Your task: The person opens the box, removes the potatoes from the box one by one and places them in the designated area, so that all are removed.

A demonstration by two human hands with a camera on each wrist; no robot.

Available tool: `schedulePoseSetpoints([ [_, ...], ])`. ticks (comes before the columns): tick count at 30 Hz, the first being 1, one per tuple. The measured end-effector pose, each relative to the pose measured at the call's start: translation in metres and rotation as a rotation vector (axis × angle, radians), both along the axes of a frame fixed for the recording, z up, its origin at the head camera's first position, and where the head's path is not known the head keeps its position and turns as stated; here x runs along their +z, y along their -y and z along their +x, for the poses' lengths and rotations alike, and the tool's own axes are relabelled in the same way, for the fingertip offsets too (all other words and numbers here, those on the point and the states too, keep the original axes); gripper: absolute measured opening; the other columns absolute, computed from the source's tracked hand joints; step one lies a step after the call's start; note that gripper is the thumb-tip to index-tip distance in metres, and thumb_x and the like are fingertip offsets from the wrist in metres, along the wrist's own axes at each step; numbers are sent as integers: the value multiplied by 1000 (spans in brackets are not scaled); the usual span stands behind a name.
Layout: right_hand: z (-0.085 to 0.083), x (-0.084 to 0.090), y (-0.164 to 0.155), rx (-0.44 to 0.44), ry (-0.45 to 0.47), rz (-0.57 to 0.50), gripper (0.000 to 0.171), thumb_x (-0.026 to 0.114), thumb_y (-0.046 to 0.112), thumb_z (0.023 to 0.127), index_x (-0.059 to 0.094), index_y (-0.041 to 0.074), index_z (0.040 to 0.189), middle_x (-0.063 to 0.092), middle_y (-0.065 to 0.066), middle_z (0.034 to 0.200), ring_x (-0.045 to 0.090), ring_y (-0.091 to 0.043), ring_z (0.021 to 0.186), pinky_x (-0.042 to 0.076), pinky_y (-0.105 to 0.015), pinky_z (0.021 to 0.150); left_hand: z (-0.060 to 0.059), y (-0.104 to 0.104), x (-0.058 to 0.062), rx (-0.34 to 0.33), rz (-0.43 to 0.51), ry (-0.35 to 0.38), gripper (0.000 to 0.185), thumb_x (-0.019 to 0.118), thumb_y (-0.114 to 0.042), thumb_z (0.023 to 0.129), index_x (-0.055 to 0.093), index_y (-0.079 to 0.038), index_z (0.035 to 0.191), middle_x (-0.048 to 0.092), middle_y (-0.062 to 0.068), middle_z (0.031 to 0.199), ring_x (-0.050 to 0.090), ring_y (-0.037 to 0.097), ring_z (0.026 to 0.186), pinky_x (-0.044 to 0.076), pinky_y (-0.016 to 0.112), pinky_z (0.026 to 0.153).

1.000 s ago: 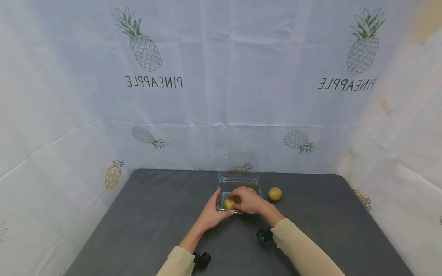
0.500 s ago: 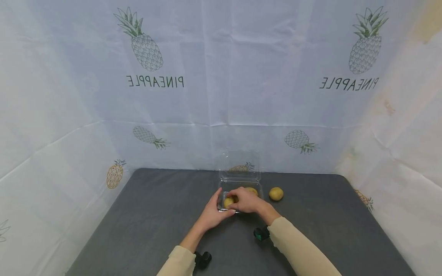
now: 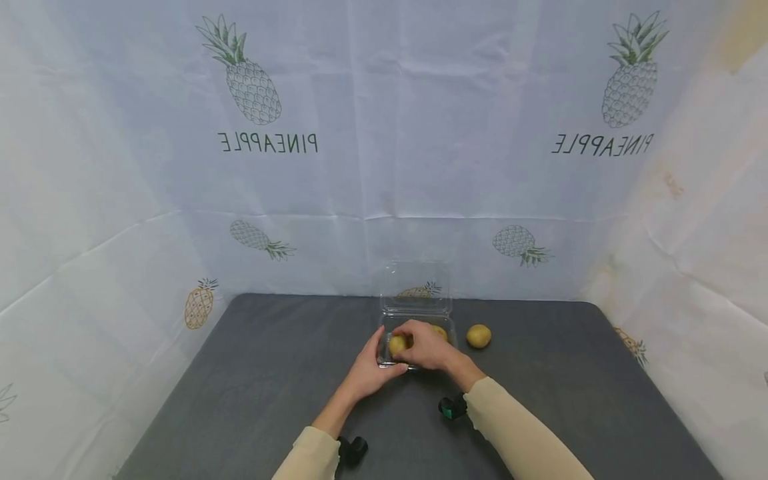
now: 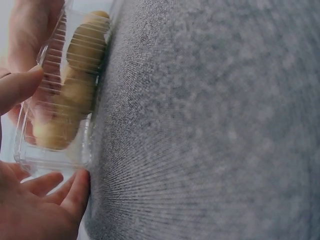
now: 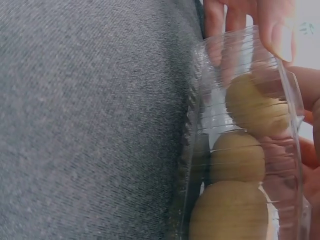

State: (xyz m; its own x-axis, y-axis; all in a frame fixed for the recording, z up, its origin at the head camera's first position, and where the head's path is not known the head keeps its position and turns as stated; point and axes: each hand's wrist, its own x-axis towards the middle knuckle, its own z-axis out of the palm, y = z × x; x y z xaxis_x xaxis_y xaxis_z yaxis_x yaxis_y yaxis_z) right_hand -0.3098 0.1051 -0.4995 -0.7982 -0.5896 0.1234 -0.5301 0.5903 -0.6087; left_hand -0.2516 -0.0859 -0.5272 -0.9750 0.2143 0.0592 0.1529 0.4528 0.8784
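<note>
— Slightly farther back than half a second ago: the right hand (image 3: 429, 348) has shifted over the clear box (image 3: 414, 317), and the held potato (image 3: 397, 345) has gone with it, toward the hinge.

— What's the grip like?

— Narrow! Thumb and fingers pinch that potato at the left part of the box, inside the walls. Whether it touches the bottom of the box, I can't tell.

— And the left hand (image 3: 366, 375)?

— Spread wide around the box's near-left corner, same spot as before: thumb at the front edge, fingers against the left end.

— Any more in there?

— Two! Right wrist view has a middle potato (image 5: 237, 157) just beside the held one, then a third potato (image 5: 227, 212) farther toward the box's right end. And a loose potato (image 3: 479, 337) sits outside, near the box's right side, on the gray tabletop (image 3: 270, 373).

— The lid (image 3: 414, 279)?

— Raised, clear plastic, standing at the back of the box. Behind that hangs a white cloth (image 3: 384, 153) printed with pineapples. And in front of the box, pale sleeves (image 3: 309, 453) reach in, a black device (image 3: 353, 452) at the left wrist.
</note>
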Motion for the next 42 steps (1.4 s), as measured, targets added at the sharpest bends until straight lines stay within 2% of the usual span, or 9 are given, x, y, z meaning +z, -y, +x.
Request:
schedulePoseSetpoints([
  [4, 0, 2, -2, 4, -23, -63, 44, 81, 20, 87, 70, 2, 126, 66, -4, 114, 62, -18, 99, 55, -39, 85, 0, 0, 0, 5, -8, 2, 99, 79, -38, 88, 23, -6, 161, 31, 26, 159, 43, 46, 138, 43, 62, 105],
  [8, 2, 5, -5, -6, -39, -84, 45, 82, 22, 86, 71, 5, 125, 65, -1, 111, 61, -16, 95, 55, -38, 83, 0, 0, 1, 13, -13, 1, 99, 80, -38, 87, 23, -6, 161, 32, 26, 159, 44, 45, 138, 43, 62, 105],
  [20, 11, 17, -18, -11, 40, -191, 47, 80, 17, 87, 67, 0, 130, 62, -4, 117, 61, -18, 102, 57, -38, 89, -2, 1, -1, 22, -9, 17, 100, 81, -39, 86, 23, -8, 162, 32, 26, 159, 45, 44, 138, 44, 60, 105],
  [28, 22, 25, -30, -2, 33, -241, 43, 76, 16, 90, 67, 2, 129, 62, -8, 121, 61, -23, 104, 57, -40, 88, -2, 0, -2, 25, -19, 10, 100, 81, -39, 86, 23, -9, 162, 33, 26, 158, 47, 44, 136, 45, 59, 104],
  [35, 27, 25, -41, -17, 25, -283, 43, 76, 14, 91, 66, -1, 129, 62, -10, 121, 62, -24, 104, 58, -39, 89, -2, 0, -1, 24, -19, 29, 99, 81, -38, 87, 22, -10, 162, 31, 25, 160, 43, 46, 139, 43, 61, 105],
  [42, 33, 27, -53, -48, 39, -306, 40, 77, 15, 90, 68, 5, 127, 63, -9, 121, 62, -23, 104, 57, -41, 90, -2, -1, -2, 20, -15, 27, 99, 81, -38, 87, 23, -10, 162, 30, 25, 161, 43, 46, 139, 42, 61, 106],
])
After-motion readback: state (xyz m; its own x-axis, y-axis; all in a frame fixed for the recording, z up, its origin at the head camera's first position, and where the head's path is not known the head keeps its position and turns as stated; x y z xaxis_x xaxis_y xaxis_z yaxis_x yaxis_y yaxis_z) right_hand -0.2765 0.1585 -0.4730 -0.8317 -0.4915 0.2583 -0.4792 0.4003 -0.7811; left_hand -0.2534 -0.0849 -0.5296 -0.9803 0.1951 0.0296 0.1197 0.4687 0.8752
